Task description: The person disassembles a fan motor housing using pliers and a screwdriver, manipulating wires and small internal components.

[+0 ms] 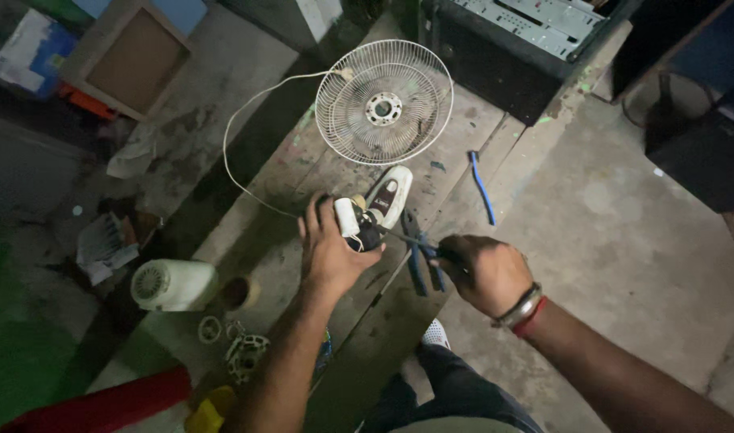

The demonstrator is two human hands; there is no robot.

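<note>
i am gripping a small white and black fan part (357, 224) in my left hand (328, 255), fingers wrapped around it from below, holding it just above the wooden bench (463, 152). my right hand (486, 273) is closing around a thin dark tool (407, 238), its tip reaching the part; i cannot tell exactly what kind of tool it is. blue-handled pliers (423, 261) are lying on the bench right under that tool, near the bench's right edge. the white fan base (391, 195) is lying just beyond my left hand, and the round wire fan guard (384, 102) is sitting farther back, its white cord (243, 120) looping out past the bench's left edge. a blue cable tie (482, 187) is resting at the right edge, with bare concrete floor (624, 240) beyond it. down the left end of the bench a white motor cover (173, 285) and small round pieces (239, 345) are crowding the surface, so the open room is to my right.
</note>
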